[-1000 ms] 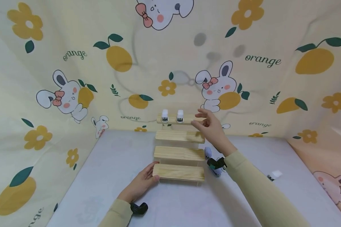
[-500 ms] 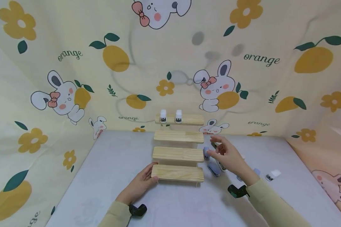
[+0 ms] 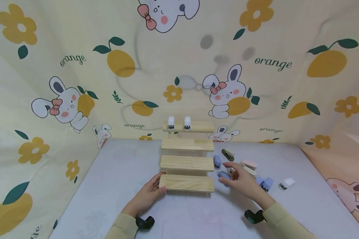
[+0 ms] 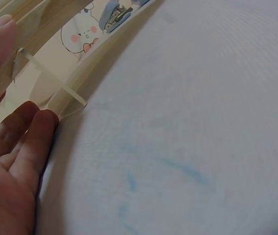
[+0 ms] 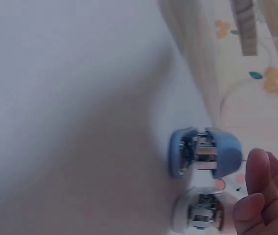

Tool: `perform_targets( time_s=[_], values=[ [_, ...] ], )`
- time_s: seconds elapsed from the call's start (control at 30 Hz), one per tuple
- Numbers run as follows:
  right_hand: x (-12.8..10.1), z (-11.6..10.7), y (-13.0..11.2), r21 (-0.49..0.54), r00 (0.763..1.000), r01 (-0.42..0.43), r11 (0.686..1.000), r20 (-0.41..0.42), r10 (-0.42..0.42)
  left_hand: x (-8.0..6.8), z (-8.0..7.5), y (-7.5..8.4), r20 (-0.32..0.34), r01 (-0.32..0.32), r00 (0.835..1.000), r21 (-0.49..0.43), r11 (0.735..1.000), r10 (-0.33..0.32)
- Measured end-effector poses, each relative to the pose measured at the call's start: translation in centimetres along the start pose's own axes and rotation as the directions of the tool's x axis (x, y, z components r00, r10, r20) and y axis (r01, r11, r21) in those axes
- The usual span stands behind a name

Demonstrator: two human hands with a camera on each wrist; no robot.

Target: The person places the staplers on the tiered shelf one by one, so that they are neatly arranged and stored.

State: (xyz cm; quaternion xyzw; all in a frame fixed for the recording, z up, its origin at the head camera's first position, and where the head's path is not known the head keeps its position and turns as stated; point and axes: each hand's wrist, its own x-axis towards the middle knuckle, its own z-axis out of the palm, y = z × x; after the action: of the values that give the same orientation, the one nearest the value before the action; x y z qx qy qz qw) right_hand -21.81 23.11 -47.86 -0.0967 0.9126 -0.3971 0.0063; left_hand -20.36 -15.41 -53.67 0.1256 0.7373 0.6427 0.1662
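Blue stapler beside right hand

A four-step pale wooden display stand sits upright on the light grey desk, its planks climbing toward the back wall. Two small white staplers stand side by side on its top step. The left hand rests against the left end of the lowest plank. Just right of the stand, a small blue stapler lies on the desk, with the right hand reaching over it, fingers loose.
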Motion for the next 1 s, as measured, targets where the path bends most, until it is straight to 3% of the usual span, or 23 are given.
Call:
perform_targets(
  time_s=[0.17,0.37,0.67,1.0],
  values=[
    [-0.4,0.5,0.6,-0.061,0.999,-0.032,0.998,-0.004,0.032,0.1,0.1,-0.3,0.007,-0.001,1.000,-0.012,1.000,0.001],
    [-0.6,0.9,0.4,-0.075,0.999,-0.046,0.996,-0.005,0.046,0.0,0.0,-0.2,-0.003,-0.012,1.000,-0.008,1.000,0.012],
    [-0.7,2.2,1.6,-0.091,0.990,-0.133,0.987,0.027,0.136,-0.2,0.2,0.0,-0.011,0.004,1.000,0.000,1.000,-0.004],
    [-0.6,2.6,1.8,-0.119,0.995,-0.081,0.990,0.053,0.088,-0.3,0.3,0.3,-0.016,-0.007,1.000,-0.016,1.000,0.007]
  ],
)
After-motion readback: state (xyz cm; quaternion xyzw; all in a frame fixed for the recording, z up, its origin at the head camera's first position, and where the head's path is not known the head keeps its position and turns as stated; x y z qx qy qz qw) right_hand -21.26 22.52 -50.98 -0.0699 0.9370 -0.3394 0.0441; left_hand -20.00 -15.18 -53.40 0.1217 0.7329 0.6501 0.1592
